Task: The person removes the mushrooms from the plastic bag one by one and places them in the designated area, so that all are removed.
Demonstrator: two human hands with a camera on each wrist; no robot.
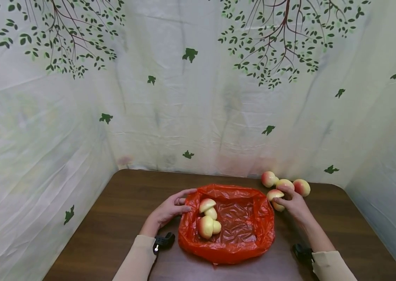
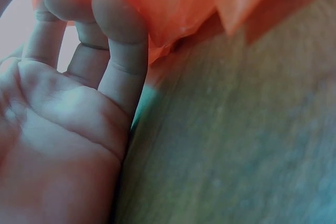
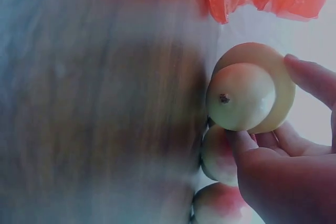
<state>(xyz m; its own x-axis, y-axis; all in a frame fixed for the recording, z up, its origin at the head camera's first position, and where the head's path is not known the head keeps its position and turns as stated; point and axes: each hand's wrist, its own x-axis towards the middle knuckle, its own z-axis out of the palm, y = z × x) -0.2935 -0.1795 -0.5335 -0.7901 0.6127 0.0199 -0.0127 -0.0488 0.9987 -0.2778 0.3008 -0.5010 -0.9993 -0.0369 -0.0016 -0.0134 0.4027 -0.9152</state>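
Observation:
A red plastic bag (image 1: 227, 255) lies spread wide on the table, its rim rolled outward into a basin-like shape. Inside, at the left, are two toy mushrooms, an upper mushroom (image 1: 207, 205) and a lower mushroom (image 1: 205, 227), with red-yellow caps and pale stems. My left hand (image 1: 169, 210) holds the bag's left rim; its fingers curl at the red plastic (image 2: 178, 3) in the left wrist view. Just past the bag's right rim, my right hand (image 1: 296, 207) grips another mushroom (image 3: 244, 95) between thumb and fingers, stem facing the right wrist camera.
Three more mushrooms lie behind my right hand near the table's back edge: a left one (image 1: 269, 178), a middle one (image 1: 285, 184) partly behind the fingers, and a right one (image 1: 301, 187). The brown table (image 1: 113, 218) meets a leaf-patterned curtain (image 1: 212, 128) at the back.

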